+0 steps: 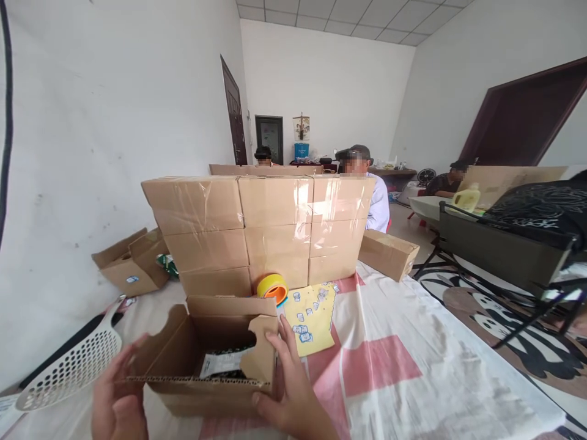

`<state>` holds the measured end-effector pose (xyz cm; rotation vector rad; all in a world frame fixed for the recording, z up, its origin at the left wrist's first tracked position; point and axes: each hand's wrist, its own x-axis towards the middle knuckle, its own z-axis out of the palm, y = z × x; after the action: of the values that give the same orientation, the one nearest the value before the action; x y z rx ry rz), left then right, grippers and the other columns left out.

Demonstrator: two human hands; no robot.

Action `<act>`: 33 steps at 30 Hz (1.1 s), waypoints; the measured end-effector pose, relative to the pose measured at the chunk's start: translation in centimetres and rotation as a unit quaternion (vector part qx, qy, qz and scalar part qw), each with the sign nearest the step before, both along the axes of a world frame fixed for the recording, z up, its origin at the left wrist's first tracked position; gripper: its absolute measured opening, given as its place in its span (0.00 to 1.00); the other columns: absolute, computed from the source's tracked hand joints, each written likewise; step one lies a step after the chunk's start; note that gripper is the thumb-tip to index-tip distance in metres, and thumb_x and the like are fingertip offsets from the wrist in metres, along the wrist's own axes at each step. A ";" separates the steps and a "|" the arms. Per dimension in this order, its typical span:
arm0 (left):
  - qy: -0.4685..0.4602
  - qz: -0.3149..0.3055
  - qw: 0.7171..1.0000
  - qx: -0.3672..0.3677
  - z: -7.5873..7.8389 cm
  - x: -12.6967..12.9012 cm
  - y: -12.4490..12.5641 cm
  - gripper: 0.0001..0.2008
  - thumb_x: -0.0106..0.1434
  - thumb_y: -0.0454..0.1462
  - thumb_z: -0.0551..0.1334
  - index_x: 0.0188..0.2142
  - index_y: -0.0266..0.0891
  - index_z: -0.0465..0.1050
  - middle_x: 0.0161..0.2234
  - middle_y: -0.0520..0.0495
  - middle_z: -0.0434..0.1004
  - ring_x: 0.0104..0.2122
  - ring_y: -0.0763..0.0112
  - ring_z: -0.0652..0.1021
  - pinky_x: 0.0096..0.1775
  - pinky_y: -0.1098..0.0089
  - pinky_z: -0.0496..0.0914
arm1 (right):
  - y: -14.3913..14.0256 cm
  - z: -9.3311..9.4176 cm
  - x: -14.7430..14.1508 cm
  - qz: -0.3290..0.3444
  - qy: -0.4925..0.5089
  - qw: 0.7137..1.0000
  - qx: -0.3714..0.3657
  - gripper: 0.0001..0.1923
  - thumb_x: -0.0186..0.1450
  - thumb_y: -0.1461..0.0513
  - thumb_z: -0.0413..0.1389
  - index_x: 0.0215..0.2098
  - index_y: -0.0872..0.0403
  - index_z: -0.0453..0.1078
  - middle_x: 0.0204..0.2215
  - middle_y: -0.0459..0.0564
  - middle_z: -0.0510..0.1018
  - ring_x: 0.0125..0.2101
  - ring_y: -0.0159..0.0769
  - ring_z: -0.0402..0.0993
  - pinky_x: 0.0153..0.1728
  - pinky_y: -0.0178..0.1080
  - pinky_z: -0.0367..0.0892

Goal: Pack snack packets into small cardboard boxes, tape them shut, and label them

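An opened cardboard box [211, 400] stands before me on the cloth, its flaps up. My left hand [120, 391] is at the box's left side, fingers curled against a raised flap. On the opposite side, my right hand [288, 379] grips the right wall, thumb at the front and fingers over the flap. Inside lies a packet [224, 363] with a whitish label and dark green parts; its kind is hard to make out. Just behind the box, a roll of yellow tape [272, 287] leans near a yellow sticker sheet [314, 321].
A wall of stacked, taped cardboard boxes [275, 226] rises behind. A white perforated scoop [77, 366] lies at left, near another open box [132, 269]. A closed carton [389, 250] sits at right on the checked tablecloth [380, 366]. Other people sit beyond the stack.
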<state>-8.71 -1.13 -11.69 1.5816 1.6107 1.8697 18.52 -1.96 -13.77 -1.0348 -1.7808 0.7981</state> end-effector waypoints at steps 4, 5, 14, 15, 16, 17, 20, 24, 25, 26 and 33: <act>-0.075 0.003 0.996 0.043 -0.5 1.3 -1.0 0.24 0.60 0.48 0.63 0.57 0.64 0.70 0.39 0.53 0.84 0.53 0.43 0.79 0.65 0.40 0.65 | -0.2 0.2 0.4 0.013 0.025 1.000 0.009 0.44 0.57 0.48 0.68 0.67 0.46 0.58 0.76 0.55 0.34 0.74 0.58 0.35 0.70 0.58 0.47; -0.076 0.009 0.996 0.043 -0.5 1.2 -1.3 0.23 0.61 0.47 0.63 0.57 0.61 0.72 0.35 0.52 0.84 0.50 0.44 0.80 0.64 0.40 0.66 | -0.3 0.3 0.5 0.012 0.022 1.000 0.006 0.43 0.57 0.46 0.68 0.66 0.46 0.59 0.76 0.55 0.35 0.74 0.58 0.37 0.70 0.58 0.48; -0.069 0.081 0.991 -0.082 -0.2 -0.9 -0.5 0.47 0.51 0.56 0.71 0.68 0.48 0.60 0.53 0.40 0.77 0.43 0.51 0.81 0.34 0.58 0.79 | 0.2 4.2 1.1 0.004 0.019 0.999 -0.032 0.13 0.66 0.59 0.56 0.49 0.48 0.67 0.72 0.53 0.53 0.72 0.50 0.48 0.67 0.53 0.55; -0.044 0.064 0.994 -0.082 0.0 -0.9 -0.3 0.46 0.53 0.56 0.70 0.68 0.49 0.60 0.59 0.39 0.72 0.47 0.50 0.80 0.38 0.58 0.80 | 0.4 4.7 1.1 0.007 0.036 0.998 -0.043 0.14 0.66 0.61 0.55 0.50 0.48 0.66 0.71 0.52 0.56 0.71 0.48 0.51 0.67 0.52 0.57; -0.013 0.050 0.995 -0.082 0.3 -0.8 0.0 0.43 0.55 0.55 0.68 0.68 0.50 0.60 0.65 0.40 0.65 0.53 0.48 0.78 0.44 0.55 0.80 | 0.7 5.0 1.0 0.014 0.052 0.997 -0.053 0.19 0.65 0.63 0.55 0.54 0.47 0.63 0.70 0.52 0.58 0.70 0.46 0.53 0.67 0.51 0.57; 0.021 0.037 0.996 -0.082 0.6 -0.8 0.2 0.40 0.59 0.54 0.66 0.68 0.51 0.59 0.69 0.41 0.59 0.60 0.46 0.73 0.51 0.52 0.77 | 1.1 5.3 1.0 0.026 0.065 0.996 -0.061 0.27 0.64 0.65 0.55 0.60 0.46 0.59 0.69 0.52 0.59 0.70 0.44 0.54 0.67 0.50 0.57; 0.117 -0.005 0.990 -0.074 1.7 -0.9 0.7 0.36 0.67 0.49 0.60 0.72 0.56 0.51 0.74 0.46 0.45 0.72 0.47 0.55 0.65 0.44 0.63 | 2.4 5.6 1.0 0.069 0.076 0.993 -0.059 0.47 0.59 0.69 0.54 0.72 0.45 0.40 0.71 0.53 0.55 0.71 0.43 0.52 0.69 0.52 0.52; 0.286 -0.042 0.957 -0.030 2.9 -1.4 1.2 0.32 0.70 0.43 0.56 0.72 0.57 0.50 0.70 0.48 0.59 0.70 0.52 0.61 0.69 0.43 0.55 | 3.7 5.6 1.3 0.079 0.034 0.996 0.005 0.43 0.59 0.69 0.55 0.70 0.44 0.52 0.69 0.51 0.59 0.70 0.44 0.54 0.68 0.53 0.53; 0.328 -0.053 0.943 -0.026 3.0 -1.5 1.2 0.28 0.70 0.43 0.55 0.69 0.57 0.57 0.66 0.49 0.68 0.66 0.54 0.67 0.69 0.43 0.55 | 3.9 5.6 1.4 0.082 0.020 0.996 0.028 0.35 0.60 0.68 0.55 0.65 0.44 0.61 0.66 0.51 0.63 0.68 0.45 0.56 0.68 0.52 0.55; 0.364 -0.065 0.929 -0.032 3.0 -1.5 1.2 0.24 0.71 0.43 0.55 0.65 0.57 0.64 0.61 0.50 0.74 0.62 0.55 0.73 0.68 0.44 0.56 | 3.9 5.5 1.4 0.087 0.012 0.995 0.044 0.26 0.62 0.66 0.56 0.58 0.45 0.68 0.64 0.51 0.65 0.67 0.45 0.59 0.67 0.52 0.56; 0.493 -0.043 0.868 -0.038 2.1 -0.3 -0.7 0.31 0.66 0.57 0.59 0.63 0.49 0.69 0.63 0.48 0.72 0.61 0.53 0.74 0.65 0.52 0.62 | 6.4 2.9 2.3 0.014 0.150 0.987 -0.057 0.25 0.71 0.44 0.50 0.59 0.47 0.71 0.66 0.53 0.67 0.67 0.47 0.60 0.67 0.53 0.57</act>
<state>-9.05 -1.88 -9.59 2.7396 1.8109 0.8969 20.80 4.47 -10.89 -0.9094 -1.5094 1.0265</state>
